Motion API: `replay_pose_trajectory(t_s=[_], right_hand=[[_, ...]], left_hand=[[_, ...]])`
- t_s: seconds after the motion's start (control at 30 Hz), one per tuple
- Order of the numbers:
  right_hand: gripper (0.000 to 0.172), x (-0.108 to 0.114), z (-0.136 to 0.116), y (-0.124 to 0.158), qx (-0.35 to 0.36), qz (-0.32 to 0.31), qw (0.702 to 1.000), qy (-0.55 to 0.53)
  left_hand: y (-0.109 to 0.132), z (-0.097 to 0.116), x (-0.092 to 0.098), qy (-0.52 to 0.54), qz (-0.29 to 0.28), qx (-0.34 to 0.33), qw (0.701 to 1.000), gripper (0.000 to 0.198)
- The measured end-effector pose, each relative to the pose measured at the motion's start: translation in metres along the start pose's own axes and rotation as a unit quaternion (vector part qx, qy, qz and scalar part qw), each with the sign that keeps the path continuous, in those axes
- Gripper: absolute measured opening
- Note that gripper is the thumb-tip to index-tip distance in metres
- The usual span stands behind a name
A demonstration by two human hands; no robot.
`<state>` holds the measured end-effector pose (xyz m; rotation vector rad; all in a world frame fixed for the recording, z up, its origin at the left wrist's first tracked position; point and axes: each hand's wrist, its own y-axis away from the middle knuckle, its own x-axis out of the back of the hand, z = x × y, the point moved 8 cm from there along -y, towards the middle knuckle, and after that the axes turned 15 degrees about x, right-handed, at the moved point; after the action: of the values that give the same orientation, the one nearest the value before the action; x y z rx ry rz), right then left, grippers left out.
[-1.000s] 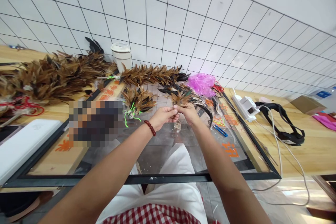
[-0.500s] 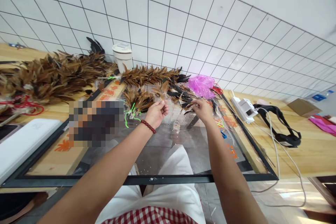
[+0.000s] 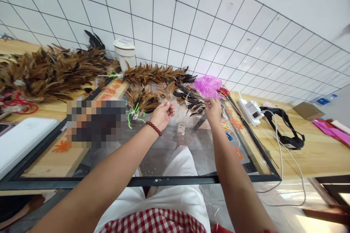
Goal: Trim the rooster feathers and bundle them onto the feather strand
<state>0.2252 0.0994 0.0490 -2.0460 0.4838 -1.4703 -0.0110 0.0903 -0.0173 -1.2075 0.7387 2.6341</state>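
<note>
A: Colours, quick. Feathers?
B: Small feather tuft in the left hand is tan-brown w/ pale tips. Loose feathers by the right hand are black & brown mix.
A: Around the tuft?
B: Left of it, feather bundle brown w/ neon-green cord. Behind it, long feather strip rust-brown, black at one end. Right of tuft, plastic bag bright pink-magenta.
A: Wrist?
B: Bead bracelet dark red.
A: Bkgd?
B: Wall white tiles, dark grid lines. Cup behind tuft, off-white.
</note>
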Motion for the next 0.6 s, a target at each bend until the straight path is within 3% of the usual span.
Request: replay_pose_trajectory(t_s=[0.1,0.17,0.3,0.4,0.43,0.5,0.57,0.6], right_hand=[[0.021,-0.029,-0.014,-0.006,-0.019,-0.102,0.994,-0.046],[0.024,-0.046,-0.026,-0.012,-0.032,-0.137,0.989,-0.035],[0.019,-0.07,-0.041,-0.026,-0.044,-0.184,0.981,-0.037],[0.018,-0.07,-0.043,-0.032,-0.064,-0.149,0.965,-0.207],[0.02,-0.068,-0.042,-0.032,-0.085,-0.125,0.944,-0.294],[0.026,-0.067,-0.043,-0.027,-0.128,-0.115,0.875,-0.452],[0.032,-0.069,-0.054,-0.019,-0.142,-0.168,0.815,-0.537],[0.034,-0.069,-0.062,-0.015,-0.135,-0.195,0.8,-0.552]], left_hand=[[-0.001,-0.001,0.001,-0.005,0.007,-0.016,1.0,0.011],[-0.001,-0.001,0.002,-0.006,0.009,-0.021,1.0,0.011],[-0.002,-0.002,0.002,-0.016,0.005,-0.029,0.999,0.013],[-0.003,-0.002,0.003,-0.019,0.007,-0.034,0.999,0.011],[-0.003,-0.003,0.003,-0.018,0.008,-0.033,0.999,0.011],[-0.002,-0.003,0.003,-0.018,0.011,-0.029,0.999,0.011],[-0.002,-0.004,0.002,-0.018,0.015,-0.025,0.999,0.01],[-0.002,-0.004,0.002,-0.017,0.018,-0.024,0.999,0.009]])
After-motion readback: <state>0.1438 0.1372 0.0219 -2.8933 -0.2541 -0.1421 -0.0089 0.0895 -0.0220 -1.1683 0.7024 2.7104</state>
